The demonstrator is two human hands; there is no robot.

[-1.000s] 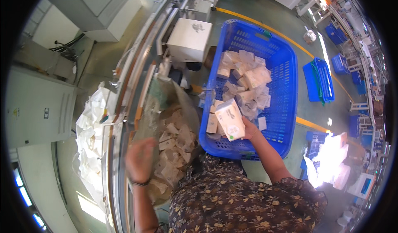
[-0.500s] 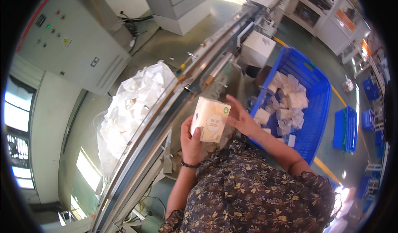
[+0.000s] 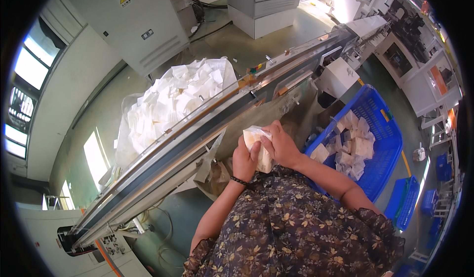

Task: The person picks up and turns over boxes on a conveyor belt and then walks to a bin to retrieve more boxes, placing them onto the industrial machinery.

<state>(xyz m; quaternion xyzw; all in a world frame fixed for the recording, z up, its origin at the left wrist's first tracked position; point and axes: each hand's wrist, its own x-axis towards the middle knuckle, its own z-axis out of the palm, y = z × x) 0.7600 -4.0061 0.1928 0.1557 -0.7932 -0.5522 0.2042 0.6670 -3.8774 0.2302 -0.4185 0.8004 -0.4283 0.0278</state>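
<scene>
Both of my hands grip one white soft packet (image 3: 256, 139) in front of my chest. My left hand (image 3: 244, 159) holds its lower left side and my right hand (image 3: 280, 145) covers its right side, so much of the packet is hidden. The packet sits just beside the long metal conveyor rail (image 3: 197, 134) that runs diagonally across the view. To my right a blue plastic crate (image 3: 390, 144) holds several more white packets (image 3: 353, 146).
Beyond the conveyor, a large clear bag (image 3: 173, 99) is heaped with white packets. A grey control cabinet (image 3: 128, 20) and another grey machine box (image 3: 264, 3) stand on the far floor. More blue crates (image 3: 405, 203) stand at the right, with machinery at the upper right.
I took a packet out of the blue crate with my right hand, brought it in front of me, and now both hands clasp it beside the conveyor. My view swung left.
</scene>
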